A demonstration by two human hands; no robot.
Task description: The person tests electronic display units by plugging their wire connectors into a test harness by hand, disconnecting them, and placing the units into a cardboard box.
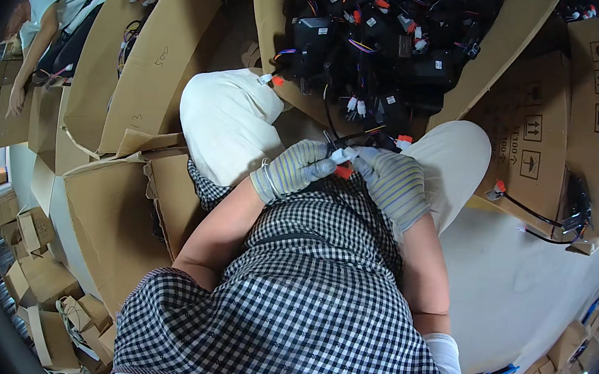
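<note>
Connector, small white-and-red plastic plug on thin black cable, frame centre over lap. Left hand and right hand, striped knit gloves, fingers pinched on it. Open cardboard box of tangled black wiring, top centre.

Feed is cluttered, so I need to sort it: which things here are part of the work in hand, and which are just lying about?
In hand:
- left hand and right hand, both gloved, pinching a white and red connector on a black wire
- open carton of black wired modules just beyond

Lying about:
- empty carton at left
- loose wired part at right
- small boxes
</note>
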